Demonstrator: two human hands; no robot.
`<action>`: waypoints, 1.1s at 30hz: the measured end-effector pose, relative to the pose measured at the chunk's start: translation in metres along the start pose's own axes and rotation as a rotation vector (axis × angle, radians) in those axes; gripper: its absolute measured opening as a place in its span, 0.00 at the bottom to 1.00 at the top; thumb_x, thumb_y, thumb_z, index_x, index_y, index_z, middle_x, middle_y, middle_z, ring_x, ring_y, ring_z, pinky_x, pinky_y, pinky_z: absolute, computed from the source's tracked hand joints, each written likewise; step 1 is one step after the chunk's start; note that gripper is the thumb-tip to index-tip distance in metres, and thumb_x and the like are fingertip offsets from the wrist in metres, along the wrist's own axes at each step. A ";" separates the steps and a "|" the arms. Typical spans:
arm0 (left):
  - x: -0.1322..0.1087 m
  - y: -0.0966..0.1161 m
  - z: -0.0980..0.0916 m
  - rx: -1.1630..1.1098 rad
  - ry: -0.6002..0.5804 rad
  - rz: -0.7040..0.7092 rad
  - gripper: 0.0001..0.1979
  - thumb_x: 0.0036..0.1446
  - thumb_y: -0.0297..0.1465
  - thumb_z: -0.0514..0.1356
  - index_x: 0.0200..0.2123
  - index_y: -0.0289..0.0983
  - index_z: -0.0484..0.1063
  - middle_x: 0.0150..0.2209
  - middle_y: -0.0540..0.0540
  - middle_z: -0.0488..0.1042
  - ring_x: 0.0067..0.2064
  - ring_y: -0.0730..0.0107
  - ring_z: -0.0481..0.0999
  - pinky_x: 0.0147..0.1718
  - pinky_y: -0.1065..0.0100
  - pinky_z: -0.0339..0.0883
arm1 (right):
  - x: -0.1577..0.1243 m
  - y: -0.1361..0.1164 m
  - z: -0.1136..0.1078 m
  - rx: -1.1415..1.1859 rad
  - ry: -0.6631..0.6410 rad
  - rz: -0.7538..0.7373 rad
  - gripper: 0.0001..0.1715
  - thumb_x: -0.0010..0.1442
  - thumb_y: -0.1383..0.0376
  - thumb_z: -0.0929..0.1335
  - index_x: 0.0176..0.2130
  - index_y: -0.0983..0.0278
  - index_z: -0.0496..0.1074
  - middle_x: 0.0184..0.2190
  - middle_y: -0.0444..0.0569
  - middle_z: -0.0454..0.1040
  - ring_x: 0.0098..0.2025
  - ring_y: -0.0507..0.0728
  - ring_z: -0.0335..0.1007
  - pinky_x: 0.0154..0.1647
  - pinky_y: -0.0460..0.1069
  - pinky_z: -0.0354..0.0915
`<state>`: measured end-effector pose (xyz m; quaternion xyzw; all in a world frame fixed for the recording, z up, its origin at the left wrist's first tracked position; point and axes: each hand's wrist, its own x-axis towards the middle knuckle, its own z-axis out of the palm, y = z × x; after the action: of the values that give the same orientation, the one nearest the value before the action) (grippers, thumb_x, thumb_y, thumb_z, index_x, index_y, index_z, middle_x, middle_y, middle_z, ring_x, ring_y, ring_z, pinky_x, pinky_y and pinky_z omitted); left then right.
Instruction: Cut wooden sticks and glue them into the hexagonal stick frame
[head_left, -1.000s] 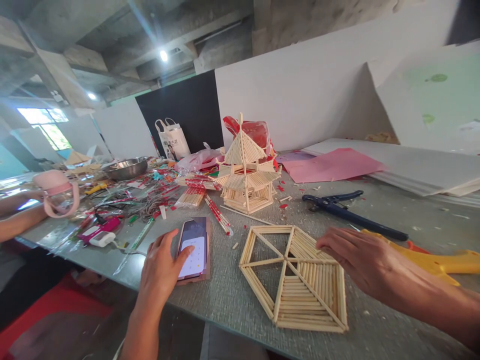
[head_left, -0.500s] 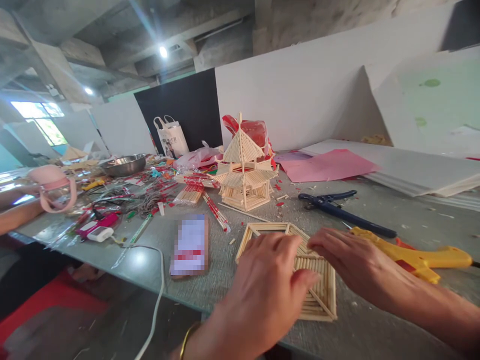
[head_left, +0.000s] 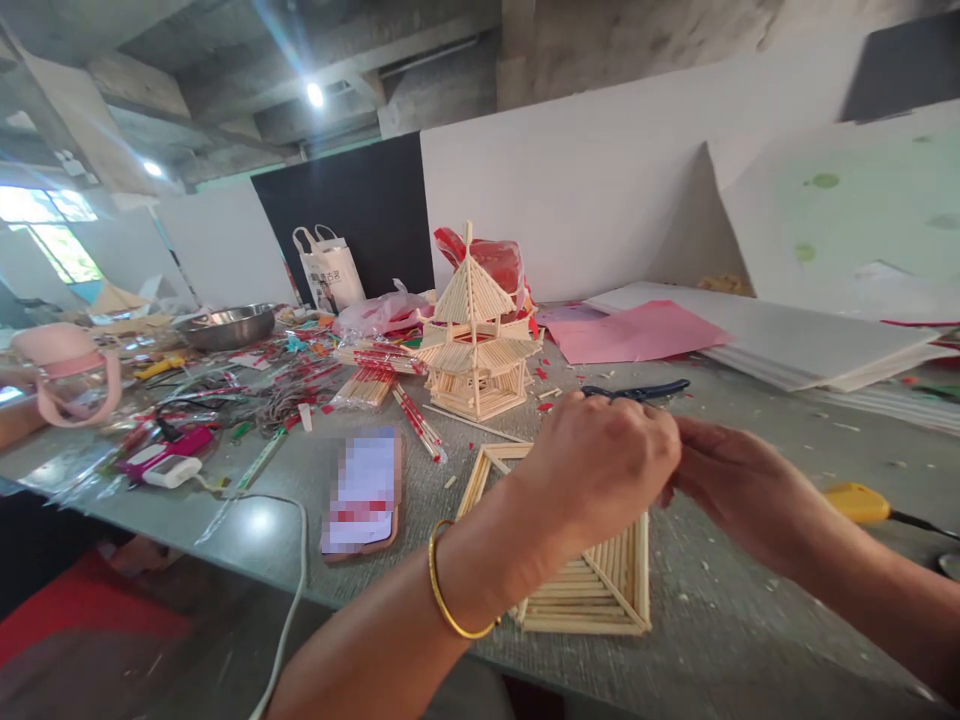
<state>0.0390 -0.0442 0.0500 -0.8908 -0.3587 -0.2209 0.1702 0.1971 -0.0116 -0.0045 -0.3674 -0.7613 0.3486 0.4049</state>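
Note:
My left hand (head_left: 611, 465) is closed, its fingers curled away from the camera above the flat stick frame. My right hand (head_left: 731, 475) meets it at the fingertips, also closed; whatever lies between them is hidden. Below the left hand and wrist, the flat frame of thin wooden sticks (head_left: 581, 610) rests on the table, partly filled with rows of sticks and partly covered by my arm. A small stick pagoda (head_left: 480, 370) stands upright behind it. Dark blue cutters (head_left: 645, 390) lie beyond my hands. A yellow glue gun (head_left: 859, 502) is mostly hidden behind my right hand and forearm.
Left of the frame lies a phone (head_left: 364, 490), with a white cable (head_left: 300, 570) beyond it. Packs of sticks (head_left: 367, 385), a metal bowl (head_left: 229, 328) and a pink-lidded bottle (head_left: 71, 375) crowd the left side. Pink paper (head_left: 637, 330) and white boards (head_left: 817, 340) lie at the back right.
Both hands have risen off the frame, moved right and come together at the fingertips. They now cover much of the cutters and glue gun. The view has shifted slightly.

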 end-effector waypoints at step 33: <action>-0.016 -0.011 0.044 -1.417 0.058 -0.688 0.10 0.53 0.35 0.55 0.30 0.34 0.68 0.28 0.47 0.69 0.31 0.73 0.69 0.34 0.68 0.63 | -0.011 -0.013 0.010 0.172 -0.075 0.174 0.18 0.57 0.55 0.62 0.25 0.66 0.63 0.15 0.39 0.61 0.16 0.45 0.55 0.17 0.42 0.49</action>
<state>0.0328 -0.0251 0.0058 -0.6199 -0.3834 -0.4603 -0.5068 0.1890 -0.0296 -0.0019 -0.3826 -0.7084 0.4600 0.3745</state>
